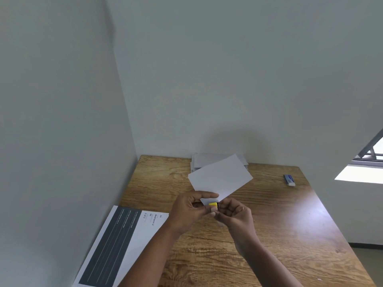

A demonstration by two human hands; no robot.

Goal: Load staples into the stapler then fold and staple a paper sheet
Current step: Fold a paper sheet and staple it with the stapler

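Note:
A folded white paper sheet [220, 176] is held above the wooden table [279, 220], tilted with its far end raised. My left hand [187, 212] pinches the sheet's near corner between thumb and fingers. A small yellow stapler [213, 205] sits at that same corner, and my right hand [234, 216] is closed around it from the right. Most of the stapler is hidden by my fingers, so I cannot tell if its jaws are on the paper.
A stack of white sheets [199, 161] lies at the table's far edge against the wall. A blue and white staple box [289, 179] rests at the far right. A large printed dark-and-white page [116, 241] lies at the near left. Walls close the left and back.

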